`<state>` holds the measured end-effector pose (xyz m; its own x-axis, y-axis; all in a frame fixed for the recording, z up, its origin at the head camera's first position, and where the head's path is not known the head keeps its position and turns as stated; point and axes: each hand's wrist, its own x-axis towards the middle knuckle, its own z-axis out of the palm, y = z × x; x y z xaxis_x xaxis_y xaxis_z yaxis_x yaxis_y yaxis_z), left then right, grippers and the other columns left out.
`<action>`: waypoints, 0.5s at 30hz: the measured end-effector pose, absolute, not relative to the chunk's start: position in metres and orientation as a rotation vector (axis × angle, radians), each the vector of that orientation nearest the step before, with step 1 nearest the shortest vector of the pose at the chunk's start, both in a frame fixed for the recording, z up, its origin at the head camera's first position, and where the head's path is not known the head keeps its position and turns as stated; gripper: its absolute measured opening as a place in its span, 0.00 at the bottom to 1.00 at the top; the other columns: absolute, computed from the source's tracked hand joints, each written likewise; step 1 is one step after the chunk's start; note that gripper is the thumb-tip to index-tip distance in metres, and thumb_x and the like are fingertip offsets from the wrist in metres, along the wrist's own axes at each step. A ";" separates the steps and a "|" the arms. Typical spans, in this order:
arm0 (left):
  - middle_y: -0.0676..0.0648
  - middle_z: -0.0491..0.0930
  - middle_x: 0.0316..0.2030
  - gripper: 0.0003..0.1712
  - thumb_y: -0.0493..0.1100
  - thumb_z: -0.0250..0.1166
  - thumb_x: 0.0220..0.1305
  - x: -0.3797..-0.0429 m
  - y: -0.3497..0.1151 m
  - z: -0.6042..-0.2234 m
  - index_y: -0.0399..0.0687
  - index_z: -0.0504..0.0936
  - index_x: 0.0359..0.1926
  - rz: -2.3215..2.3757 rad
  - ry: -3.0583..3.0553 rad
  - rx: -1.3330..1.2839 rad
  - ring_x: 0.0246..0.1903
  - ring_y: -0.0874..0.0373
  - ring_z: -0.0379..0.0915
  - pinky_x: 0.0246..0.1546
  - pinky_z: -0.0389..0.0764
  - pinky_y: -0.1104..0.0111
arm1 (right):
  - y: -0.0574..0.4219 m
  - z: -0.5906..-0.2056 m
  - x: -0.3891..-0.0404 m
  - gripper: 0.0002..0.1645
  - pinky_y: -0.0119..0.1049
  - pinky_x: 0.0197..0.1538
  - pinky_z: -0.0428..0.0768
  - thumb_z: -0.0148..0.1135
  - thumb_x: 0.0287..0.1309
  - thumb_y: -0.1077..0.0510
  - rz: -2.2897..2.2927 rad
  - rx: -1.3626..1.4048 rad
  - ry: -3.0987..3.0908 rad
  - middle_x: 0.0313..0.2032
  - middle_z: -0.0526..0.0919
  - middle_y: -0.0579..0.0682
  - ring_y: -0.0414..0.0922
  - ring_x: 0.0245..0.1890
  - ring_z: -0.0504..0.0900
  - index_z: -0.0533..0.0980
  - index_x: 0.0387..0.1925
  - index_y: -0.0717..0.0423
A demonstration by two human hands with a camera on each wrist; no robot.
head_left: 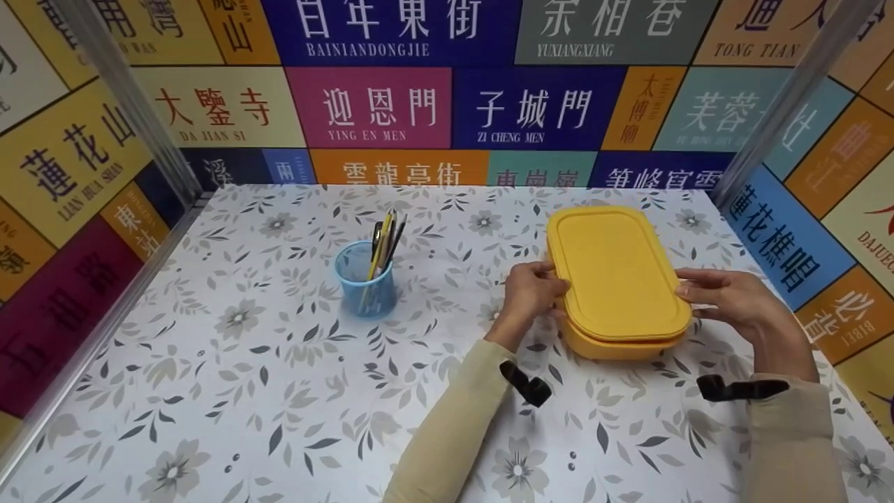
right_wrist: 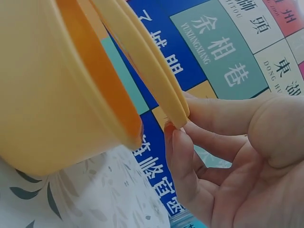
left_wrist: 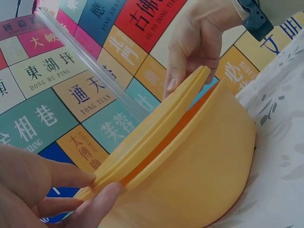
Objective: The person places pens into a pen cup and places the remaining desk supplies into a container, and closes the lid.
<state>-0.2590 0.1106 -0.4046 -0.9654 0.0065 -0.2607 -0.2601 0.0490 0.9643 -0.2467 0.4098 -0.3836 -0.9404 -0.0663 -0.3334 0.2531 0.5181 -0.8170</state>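
A yellow rectangular lid [head_left: 618,272] sits over a matching yellow food container [head_left: 618,351] at the right of the table. Both wrist views show a gap between the lid [right_wrist: 149,61] and the rim of the container [left_wrist: 204,161], so the lid is at least partly raised. My left hand [head_left: 532,293] pinches the lid's left edge between thumb and fingers. At the opposite edge, my right hand [head_left: 744,304] pinches the lid, with thumb and fingertips meeting on its rim in the right wrist view. Whatever lies inside the container is hidden.
A translucent blue cup [head_left: 367,290] with several pencils or pens [head_left: 386,241] stands left of the container. White floral cloth covers the table [head_left: 279,391]. Panels with colourful lettering [head_left: 370,105] rise behind and at both sides, with clear corner strips.
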 end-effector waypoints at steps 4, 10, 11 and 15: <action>0.51 0.78 0.30 0.24 0.34 0.70 0.60 -0.259 0.111 -0.404 0.45 0.83 0.59 1.974 2.165 -0.261 0.24 0.59 0.79 0.37 0.89 0.54 | 0.409 -0.387 -0.248 0.50 0.25 0.50 0.84 0.65 0.62 0.40 -1.332 0.179 2.452 0.43 0.75 0.23 0.23 0.42 0.78 0.57 0.76 0.59; 0.52 0.80 0.30 0.24 0.35 0.71 0.59 -0.261 0.111 -0.406 0.43 0.83 0.57 1.934 2.195 -0.263 0.30 0.56 0.82 0.40 0.89 0.53 | 0.408 -0.390 -0.251 0.48 0.26 0.50 0.83 0.63 0.64 0.38 -1.200 0.200 2.489 0.68 0.69 0.55 0.28 0.46 0.76 0.59 0.76 0.55; 0.52 0.80 0.30 0.23 0.35 0.71 0.59 -0.261 0.111 -0.407 0.43 0.83 0.57 1.929 2.198 -0.262 0.30 0.56 0.82 0.39 0.89 0.54 | 0.408 -0.390 -0.251 0.47 0.27 0.51 0.83 0.62 0.64 0.38 -1.180 0.199 2.493 0.71 0.66 0.58 0.29 0.47 0.75 0.59 0.76 0.55; 0.49 0.82 0.33 0.24 0.35 0.71 0.58 -0.260 0.111 -0.408 0.42 0.83 0.57 1.923 2.212 -0.245 0.31 0.57 0.82 0.34 0.90 0.58 | 0.409 -0.391 -0.251 0.49 0.31 0.54 0.84 0.62 0.63 0.36 -1.135 0.193 2.486 0.74 0.62 0.61 0.33 0.51 0.75 0.59 0.76 0.55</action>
